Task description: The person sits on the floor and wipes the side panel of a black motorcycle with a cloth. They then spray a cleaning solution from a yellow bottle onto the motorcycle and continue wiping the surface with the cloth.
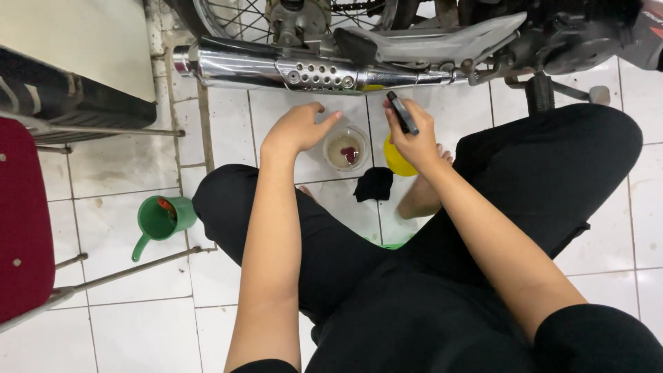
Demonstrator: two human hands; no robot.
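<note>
I sit on a white tiled floor in black trousers, facing a motorcycle. My right hand (416, 140) grips a yellow spray bottle (397, 158) by its black trigger head (402, 112), held just below the chrome exhaust pipe (276, 69). My left hand (298, 127) hovers with fingers loosely curled and holds nothing, just left of a small clear bowl (346, 148) with cloudy liquid and a red piece in it. A black cloth (374, 184) lies on the floor beside my bare foot (419, 198).
A green plastic mug (161, 220) with something red inside stands on the tiles at the left. A dark red chair (24, 221) with metal legs fills the left edge. The motorcycle's rear wheel (276, 17) and kickstand (541, 93) are at the top.
</note>
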